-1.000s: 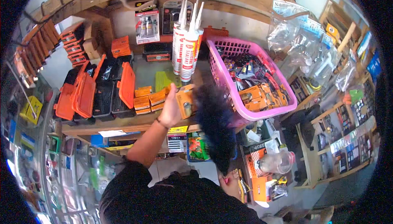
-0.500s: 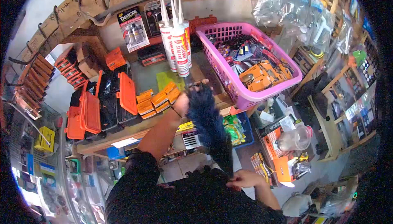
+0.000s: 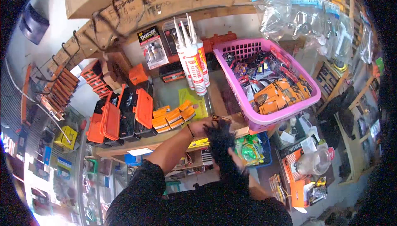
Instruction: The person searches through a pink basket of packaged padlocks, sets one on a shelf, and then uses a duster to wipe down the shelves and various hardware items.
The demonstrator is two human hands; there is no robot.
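Observation:
A dark, bristly duster [image 3: 220, 143], blurred by motion, hangs in front of my body at the counter's front edge. My left hand [image 3: 205, 127], with a dark band at its wrist, is closed around the duster's upper end, its fingers partly covered by the bristles. Lower down, my right hand [image 3: 236, 158] lies against the duster's right side; blur and bristles hide most of its fingers. Small orange boxes [image 3: 173, 117] stand on the counter left of my left hand. Behind them are white sealant tubes [image 3: 193, 67], upright. A pink basket [image 3: 285, 117] holds many small packets.
Black cases with orange lids [image 3: 111, 120] stand at the left of the wooden counter [image 3: 120, 149]. Below the basket is a blue tray [image 3: 264, 143] of green packets. A clear jar [image 3: 313, 163] stands at the lower right. Plastic bags [image 3: 308, 15] hang above.
The view has shifted, so the counter things appear lower and further right. My right hand has risen along the duster toward my left hand, and the duster looks more bunched.

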